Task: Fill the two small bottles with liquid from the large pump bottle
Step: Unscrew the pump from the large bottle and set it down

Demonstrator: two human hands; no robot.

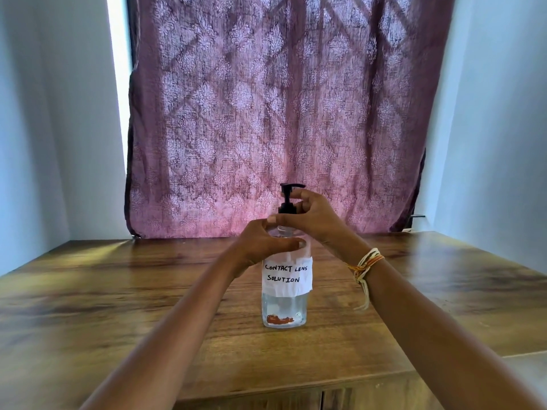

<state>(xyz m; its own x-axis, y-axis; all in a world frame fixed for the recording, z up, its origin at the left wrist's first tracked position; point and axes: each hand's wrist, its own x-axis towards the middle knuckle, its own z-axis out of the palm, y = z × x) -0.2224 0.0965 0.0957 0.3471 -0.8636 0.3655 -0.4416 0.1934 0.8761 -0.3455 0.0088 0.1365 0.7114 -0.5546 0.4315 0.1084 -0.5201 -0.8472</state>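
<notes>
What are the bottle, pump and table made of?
Bottle: clear, glossy, likely plastic, possibly glass; liquid and table show through.
Pump: black, smooth, probably plastic.
Table: brown wood grain, slight sheen; wood or laminate, can't tell.

— What hangs at the back?

— A mauve curtain (281,113) with a pale damask pattern, lit from behind so diagonal shadows of bars show through it. Down its left edge a narrow strip of bright daylight (120,99) slips past.

— And the walls?

— Plain and pale blue-white, a left wall (53,128) and a right wall (491,128), closing in on both sides like an alcove.

— What sits below?

— A wooden surface (118,291) with brown grain, dark streaks and a soft sheen near the back left. Under its front edge, a cabinet front (370,395) shows a vertical seam.
</notes>
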